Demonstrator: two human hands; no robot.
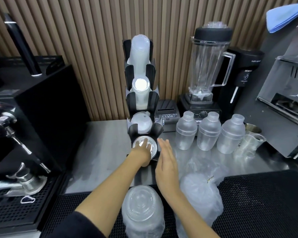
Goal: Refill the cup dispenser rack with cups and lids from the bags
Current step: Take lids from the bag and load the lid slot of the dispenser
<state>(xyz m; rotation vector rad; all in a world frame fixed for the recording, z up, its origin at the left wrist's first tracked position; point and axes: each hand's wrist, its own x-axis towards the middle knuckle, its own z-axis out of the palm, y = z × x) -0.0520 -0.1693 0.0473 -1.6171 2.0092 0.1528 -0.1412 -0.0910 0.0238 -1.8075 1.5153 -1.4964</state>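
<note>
at frame centre, the flat left hand presses clear lids into the rack's lowest slot; the right hand hovers released, grasping nothing. next, likely more from the lid bag.

Shakers right of rack

Both forearms reach forward. The left hand lies flat with straight fingers pressing ahead. The right hand stands edge-up just beside those fingers, its own straight and together.
</note>
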